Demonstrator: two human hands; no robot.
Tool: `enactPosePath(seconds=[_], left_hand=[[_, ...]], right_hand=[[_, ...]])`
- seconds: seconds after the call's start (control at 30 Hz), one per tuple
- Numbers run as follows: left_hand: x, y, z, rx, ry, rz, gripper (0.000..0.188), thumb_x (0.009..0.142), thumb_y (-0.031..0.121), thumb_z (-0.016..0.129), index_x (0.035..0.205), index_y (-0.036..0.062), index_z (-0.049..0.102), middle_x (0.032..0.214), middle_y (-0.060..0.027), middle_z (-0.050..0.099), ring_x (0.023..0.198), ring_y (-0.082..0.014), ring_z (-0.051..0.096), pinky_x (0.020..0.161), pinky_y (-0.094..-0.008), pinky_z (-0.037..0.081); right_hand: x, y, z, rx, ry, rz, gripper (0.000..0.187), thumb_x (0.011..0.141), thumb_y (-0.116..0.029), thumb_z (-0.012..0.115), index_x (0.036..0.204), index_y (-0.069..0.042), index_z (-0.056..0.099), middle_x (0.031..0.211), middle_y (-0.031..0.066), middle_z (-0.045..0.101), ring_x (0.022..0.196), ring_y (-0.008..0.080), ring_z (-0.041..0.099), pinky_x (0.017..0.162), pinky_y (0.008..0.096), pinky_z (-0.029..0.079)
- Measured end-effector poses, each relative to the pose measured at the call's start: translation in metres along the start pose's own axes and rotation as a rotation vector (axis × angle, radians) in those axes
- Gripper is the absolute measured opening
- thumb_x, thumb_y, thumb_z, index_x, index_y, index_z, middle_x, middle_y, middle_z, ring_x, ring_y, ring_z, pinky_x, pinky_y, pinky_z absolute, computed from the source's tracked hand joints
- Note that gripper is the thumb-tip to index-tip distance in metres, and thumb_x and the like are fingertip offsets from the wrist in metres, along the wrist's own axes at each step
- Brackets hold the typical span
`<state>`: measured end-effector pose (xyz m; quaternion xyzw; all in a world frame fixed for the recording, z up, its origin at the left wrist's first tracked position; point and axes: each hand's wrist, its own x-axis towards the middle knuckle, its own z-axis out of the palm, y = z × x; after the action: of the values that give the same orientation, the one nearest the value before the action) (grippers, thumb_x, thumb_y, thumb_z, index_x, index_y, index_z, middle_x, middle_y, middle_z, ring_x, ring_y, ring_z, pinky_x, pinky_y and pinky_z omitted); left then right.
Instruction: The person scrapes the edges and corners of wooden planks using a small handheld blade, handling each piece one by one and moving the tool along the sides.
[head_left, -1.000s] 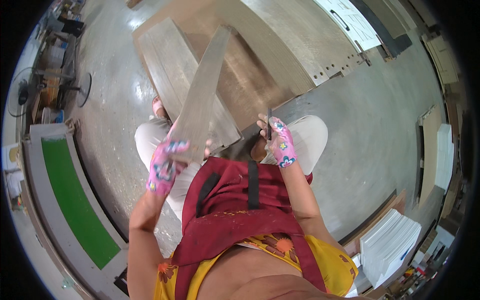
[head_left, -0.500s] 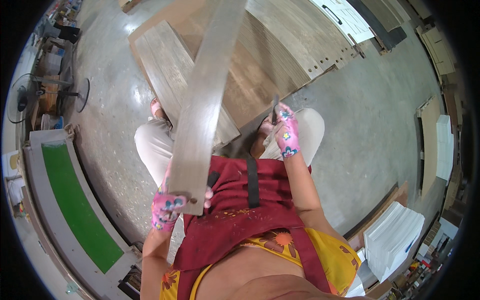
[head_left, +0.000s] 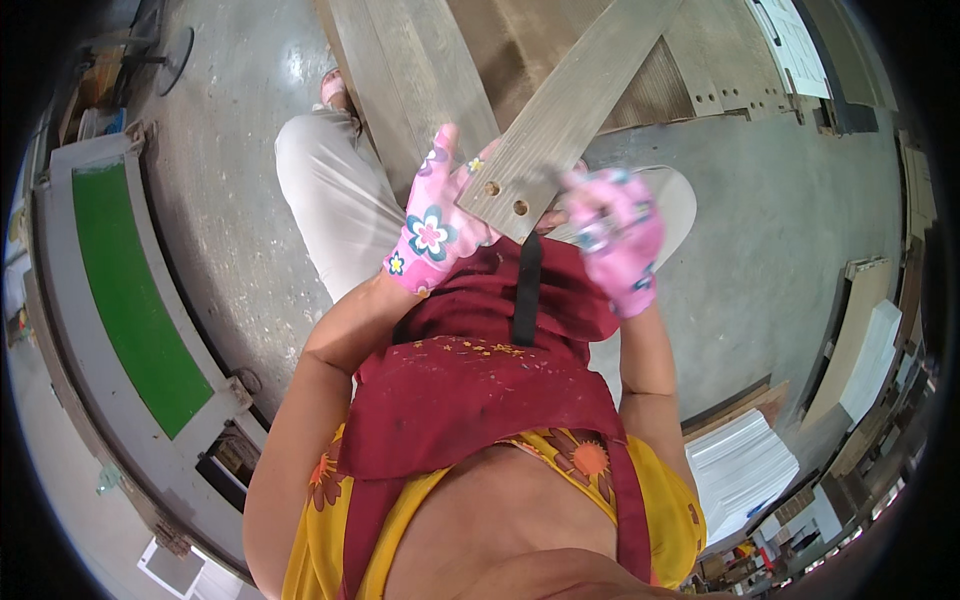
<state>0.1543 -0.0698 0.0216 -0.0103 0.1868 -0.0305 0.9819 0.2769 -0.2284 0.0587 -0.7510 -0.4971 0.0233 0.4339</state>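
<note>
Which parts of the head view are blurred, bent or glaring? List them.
Head view: right hand smeared, left hand and plank noticeably sharper; head view: green strip bowed by the fisheye, corners black; head view: pale glare on the floor, toward upper left.

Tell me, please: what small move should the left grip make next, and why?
The left grip could perhaps bring its thumb onto the board for a firmer hold, since the thumb seems clear of it, with the blurred right grip close to the holed end.
</note>
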Motion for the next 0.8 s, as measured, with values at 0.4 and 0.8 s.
enactPosePath(seconds=[0.4, 0.8], left_hand=[[0.002, 0.006, 0.001, -0.463, -0.117, -0.023, 0.086, 0.081, 0.06, 0.043, 0.136, -0.0019, 0.018, 0.137, -0.0244, 0.023, 0.118, -0.0496, 0.029, 0.097, -0.0463, 0.037], [0.006, 0.001, 0.024, -0.108, 0.065, 0.139, 0.083, 0.083, 0.065, 0.032, 0.133, -0.0016, 0.028, 0.128, -0.0213, 0.041, 0.114, -0.0333, 0.044, 0.087, -0.0351, 0.044]], right_hand=[[0.101, 0.125, 0.006, -0.379, 0.103, 0.054, 0.016, 0.076, -0.021, 0.057, 0.089, -0.012, 0.061, 0.079, 0.0085, 0.059, 0.074, 0.0271, 0.057, 0.065, 0.0356, 0.047], [0.074, 0.071, 0.028, -0.252, -0.053, -0.067, 0.013, 0.079, -0.016, 0.057, 0.089, -0.011, 0.064, 0.073, 0.007, 0.058, 0.068, 0.0235, 0.057, 0.062, 0.0347, 0.046]])
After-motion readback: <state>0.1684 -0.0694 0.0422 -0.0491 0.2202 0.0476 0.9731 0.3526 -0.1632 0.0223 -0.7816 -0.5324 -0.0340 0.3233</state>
